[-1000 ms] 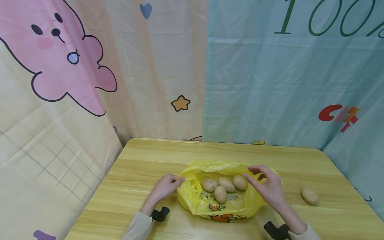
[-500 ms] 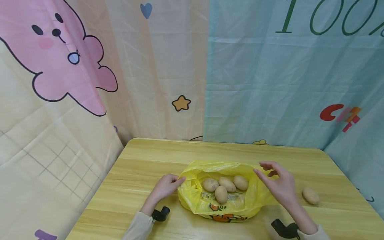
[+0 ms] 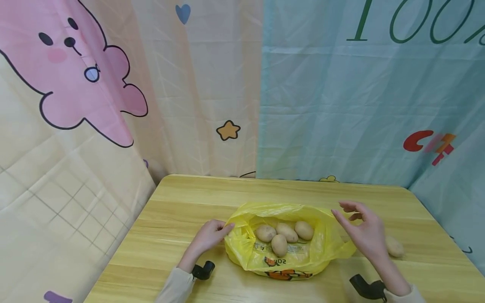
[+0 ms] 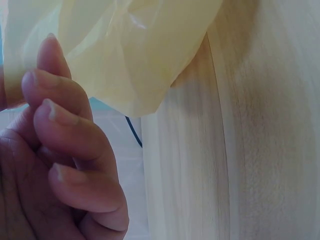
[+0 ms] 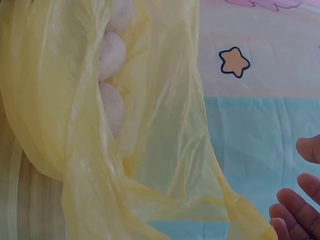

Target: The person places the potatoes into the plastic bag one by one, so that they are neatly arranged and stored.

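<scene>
A yellow plastic bag (image 3: 239, 250) lies on the table with its mouth spread wide. Several potatoes (image 3: 279, 245) rest inside it. My left hand (image 3: 209, 236) pinches the bag's left rim between thumb and fingers; the left wrist view shows curled fingers (image 4: 82, 132) beside the yellow film (image 4: 125, 55). To the right of the bag, my right hand (image 3: 364, 232) hovers with fingers loosely bent and holds nothing. Its fingertips (image 5: 295, 207) are near the bag's right end (image 5: 245, 215) in the right wrist view. One loose potato (image 3: 395, 247) lies on the table, partly hidden behind my right hand.
The wooden table (image 3: 182, 202) has its far edge against patterned curtains (image 3: 322, 105). Black wrist devices (image 3: 203, 270) are strapped to both forearms.
My right hand has moved right, away from over the bag's mouth toward the loose potato, which it now partly covers. The left hand and the potatoes in the bag stay put.
</scene>
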The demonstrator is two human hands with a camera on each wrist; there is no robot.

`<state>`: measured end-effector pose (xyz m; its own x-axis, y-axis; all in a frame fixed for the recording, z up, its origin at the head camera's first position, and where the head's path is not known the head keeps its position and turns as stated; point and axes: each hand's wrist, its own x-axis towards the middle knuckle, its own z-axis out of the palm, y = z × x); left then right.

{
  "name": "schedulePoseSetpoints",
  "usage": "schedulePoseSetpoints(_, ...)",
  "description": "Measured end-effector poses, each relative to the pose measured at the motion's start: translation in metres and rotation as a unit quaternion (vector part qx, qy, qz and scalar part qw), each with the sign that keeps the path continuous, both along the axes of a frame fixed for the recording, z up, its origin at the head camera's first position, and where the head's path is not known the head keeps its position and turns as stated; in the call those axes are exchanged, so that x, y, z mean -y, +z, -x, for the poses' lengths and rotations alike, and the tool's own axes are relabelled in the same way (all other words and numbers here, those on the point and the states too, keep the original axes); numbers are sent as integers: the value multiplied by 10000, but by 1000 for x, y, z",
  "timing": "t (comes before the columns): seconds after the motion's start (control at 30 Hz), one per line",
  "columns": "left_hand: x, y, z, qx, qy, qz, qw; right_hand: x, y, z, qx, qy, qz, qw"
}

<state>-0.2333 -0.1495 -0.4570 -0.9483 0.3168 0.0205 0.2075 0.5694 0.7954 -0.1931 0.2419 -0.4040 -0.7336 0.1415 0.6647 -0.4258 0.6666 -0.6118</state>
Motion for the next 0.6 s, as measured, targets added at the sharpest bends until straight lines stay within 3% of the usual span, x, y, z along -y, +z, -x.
schedulePoseSetpoints(0.6, 0, 2, -1, 15, -7, 13, 10000, -19, 0, -3, 326, -614, 217, 9973)
